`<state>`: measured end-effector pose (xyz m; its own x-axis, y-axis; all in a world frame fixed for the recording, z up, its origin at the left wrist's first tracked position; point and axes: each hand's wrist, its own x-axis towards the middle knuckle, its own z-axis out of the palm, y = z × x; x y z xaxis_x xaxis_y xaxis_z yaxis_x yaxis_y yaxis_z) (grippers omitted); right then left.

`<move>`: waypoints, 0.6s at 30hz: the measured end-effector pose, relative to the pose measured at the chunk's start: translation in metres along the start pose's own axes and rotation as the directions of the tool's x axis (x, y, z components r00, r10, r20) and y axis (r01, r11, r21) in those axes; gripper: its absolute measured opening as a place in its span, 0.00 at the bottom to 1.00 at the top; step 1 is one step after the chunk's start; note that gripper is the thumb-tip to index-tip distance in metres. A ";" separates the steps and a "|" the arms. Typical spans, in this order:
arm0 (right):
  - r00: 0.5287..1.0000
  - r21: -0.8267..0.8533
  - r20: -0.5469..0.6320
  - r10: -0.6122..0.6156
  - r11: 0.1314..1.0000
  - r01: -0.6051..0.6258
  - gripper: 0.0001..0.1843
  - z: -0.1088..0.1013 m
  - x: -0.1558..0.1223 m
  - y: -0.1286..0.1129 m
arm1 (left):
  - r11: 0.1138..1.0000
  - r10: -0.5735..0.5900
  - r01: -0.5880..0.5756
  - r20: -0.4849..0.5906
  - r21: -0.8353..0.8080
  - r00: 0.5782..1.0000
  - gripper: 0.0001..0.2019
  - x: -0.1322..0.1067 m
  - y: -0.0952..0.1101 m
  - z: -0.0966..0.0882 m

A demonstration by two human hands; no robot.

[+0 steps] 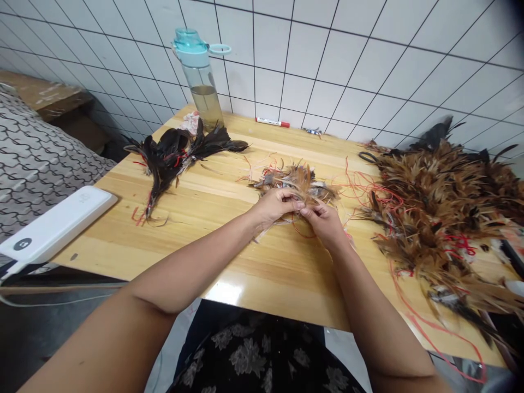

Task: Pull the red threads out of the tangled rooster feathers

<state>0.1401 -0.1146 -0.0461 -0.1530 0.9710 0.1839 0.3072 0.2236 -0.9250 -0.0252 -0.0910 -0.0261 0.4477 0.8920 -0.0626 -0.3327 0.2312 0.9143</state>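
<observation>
Brown feathers (303,183) sit pinched in the grip of left hand (278,205) and right hand (326,222), probably to stay bunched.

A wooden table (204,196) carries black feathers (166,155), a bottle (204,90), a marker (272,122), red string (398,200), brown feathers (434,191) and a half-hidden pile (272,177), apparently more feathers.

Brown feathers (434,191) partly past right edge

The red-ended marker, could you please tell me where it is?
In the head view, the marker lies at upper centre, on the back of the table by the tiled wall, right of the bottle.
</observation>
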 end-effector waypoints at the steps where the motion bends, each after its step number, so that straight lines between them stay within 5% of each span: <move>1: 1.000 -0.013 -0.004 -0.005 1.000 0.005 0.12 0.000 0.000 0.000 | 1.000 -0.006 0.006 0.012 -0.001 1.000 0.19 0.000 -0.001 0.000; 6: 0.999 0.057 -0.049 0.023 0.998 -0.020 0.14 0.001 -0.002 -0.008 | 0.999 0.051 -0.051 0.033 -0.002 0.998 0.20 0.000 0.003 -0.002; 11: 0.979 0.208 -0.131 0.154 0.970 -0.124 0.19 -0.005 -0.002 -0.023 | 0.932 0.294 -0.237 -0.190 0.273 0.937 0.12 0.002 0.022 -0.015; 14: 0.959 0.252 -0.201 0.200 0.957 -0.146 0.21 -0.010 -0.001 -0.026 | 0.766 0.442 -0.282 -0.154 0.577 0.884 0.06 0.003 0.031 -0.026; 18: 0.954 0.278 -0.233 0.189 0.953 -0.121 0.21 -0.012 -0.001 -0.026 | 0.367 0.507 -0.327 0.107 0.871 0.855 0.08 0.005 0.035 -0.038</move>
<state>0.1432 -0.1200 -0.0180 0.1312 0.9883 0.0782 0.0497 0.0722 -0.9961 -0.0662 -0.0642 -0.0096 0.3031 0.8385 0.4529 0.4544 -0.5449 0.7047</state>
